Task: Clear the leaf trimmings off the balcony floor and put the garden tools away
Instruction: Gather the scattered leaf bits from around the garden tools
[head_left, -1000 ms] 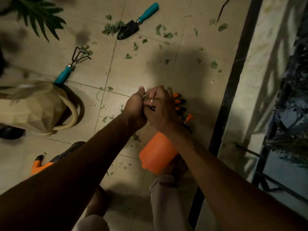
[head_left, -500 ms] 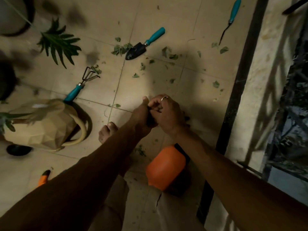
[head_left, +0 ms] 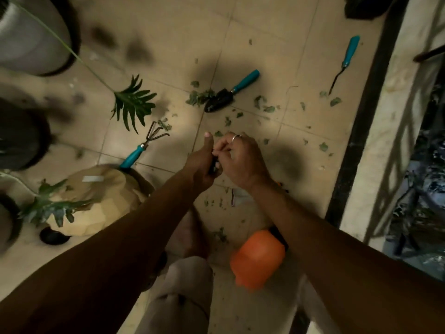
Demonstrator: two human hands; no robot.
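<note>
My left hand (head_left: 201, 162) grips a small dark object (head_left: 213, 166) in its fist, thumb pointing up. My right hand (head_left: 242, 160), with a ring on one finger, pinches the same object from the right. What the object is cannot be made out. On the tiled floor beyond lie a teal-handled trowel (head_left: 222, 98), a teal-handled hand rake (head_left: 144, 145) and a thin teal-handled weeder (head_left: 344, 62). Green leaf trimmings (head_left: 199, 96) are scattered around the trowel and across the tiles.
An orange plastic container (head_left: 257, 257) lies on the floor under my right forearm. A tan faceted pot (head_left: 101, 203) sits at the left among dark plant pots and fronds (head_left: 132, 104). A black strip and raised ledge (head_left: 361, 131) bound the floor on the right.
The view has risen and tilted forward, so the weeder and more pots show. Both hands stay together on the dark object; the orange-tipped glove fingers under my right hand are now almost hidden.
</note>
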